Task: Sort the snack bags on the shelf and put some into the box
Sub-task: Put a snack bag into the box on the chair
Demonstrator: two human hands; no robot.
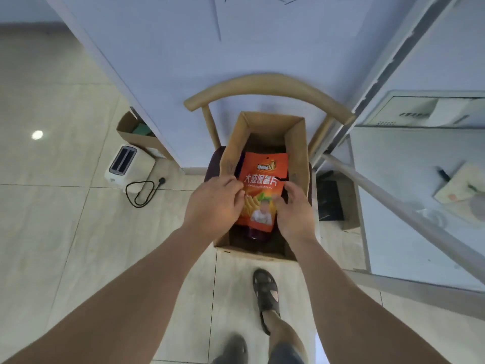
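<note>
An orange snack bag (263, 177) with white lettering lies face up inside the open cardboard box (298, 148), which stands on a chair seat. My left hand (214, 203) grips the bag's left edge and my right hand (295, 208) grips its right edge, both over the box opening. A purple bag (252, 233) shows under the orange one at the near end of the box. The rest of the box's contents are hidden in shadow.
The box rests on a wooden chair with a curved backrest (267, 86) against a white wall. A white toaster (127, 164) with a black cord and another cardboard box (131, 130) sit on the tiled floor at left. A metal-framed shelf (393, 206) stands at right.
</note>
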